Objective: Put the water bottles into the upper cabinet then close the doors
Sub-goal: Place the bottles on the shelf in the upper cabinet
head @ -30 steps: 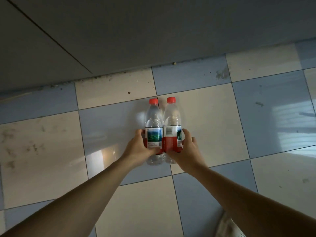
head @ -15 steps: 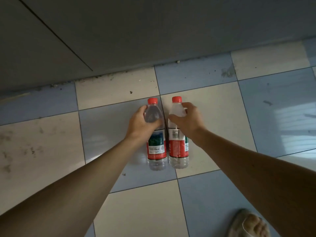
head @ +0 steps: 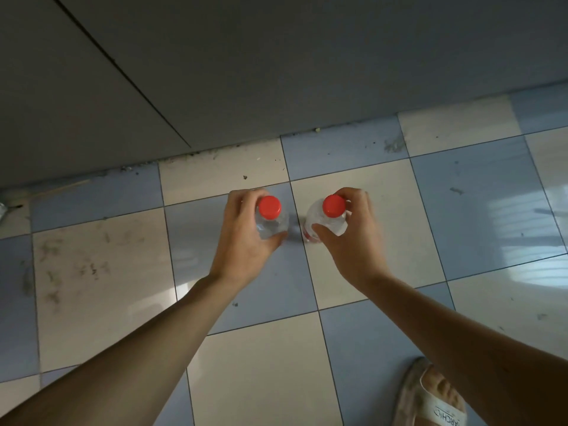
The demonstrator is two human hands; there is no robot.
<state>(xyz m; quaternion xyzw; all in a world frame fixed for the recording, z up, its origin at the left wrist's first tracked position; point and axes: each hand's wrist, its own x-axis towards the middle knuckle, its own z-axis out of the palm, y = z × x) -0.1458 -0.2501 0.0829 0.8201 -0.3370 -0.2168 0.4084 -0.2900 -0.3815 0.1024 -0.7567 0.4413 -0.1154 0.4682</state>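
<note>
While left hand [head: 246, 238] and right hand [head: 350, 238] each grip a bottle's shoulder, left bottle [head: 270, 215] and right bottle [head: 327, 216], upright over the tiled floor [head: 264, 364], cabinet loading and door-closing remain undone.

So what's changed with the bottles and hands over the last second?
The left hand and right hand shifted grip from the labels up to the necks. The left bottle and right bottle, pressed together before, are now apart. Unchanged: one bottle per hand, red caps on.
</note>
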